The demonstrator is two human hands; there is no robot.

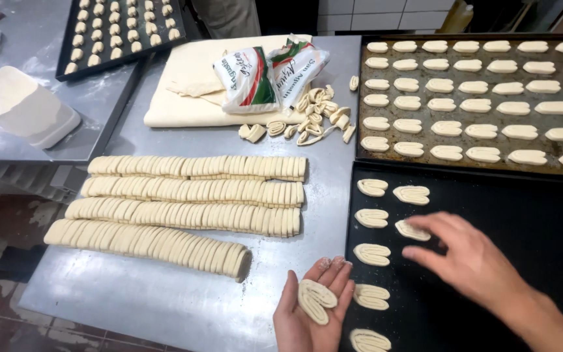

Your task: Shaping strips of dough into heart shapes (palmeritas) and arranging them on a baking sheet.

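**Dough slices going onto the dark tray**

The left hand [311, 306] lay palm up at the tabletop's near edge, fingers together and lightly floured at the tips, cradling two raw dough slices [316, 300]. They were pale cream, flattened, with folded layers showing as curved lines on the cut face; one overlapped the other across the palm.

The right hand [469, 257] reached out flat over the dark baking tray [522, 228], palm down, fingers loosely spread and holding nothing. Its fingertips touched or sat just over one placed slice [412, 229]. The tray was black and matte. More slices of the same kind lay on it in two short columns just left of the right hand and just beyond the left hand's fingertips.

Beyond the right hand stood a second tray [386, 146], brownish and speckled, filled with neat rows of the same pale pieces.

Left of the left hand, on the brushed steel tabletop [164, 300], lay four long logs of sliced dough [190, 199], ribbed with close-set cuts and still packed together. Beyond them were a folded sheet of smooth dough [184, 91], two crumpled white wrappers with red and green print [268, 75], and a loose heap of offcut pieces [314, 117]. A third tray [122, 29] of small pieces sat far off to the left.
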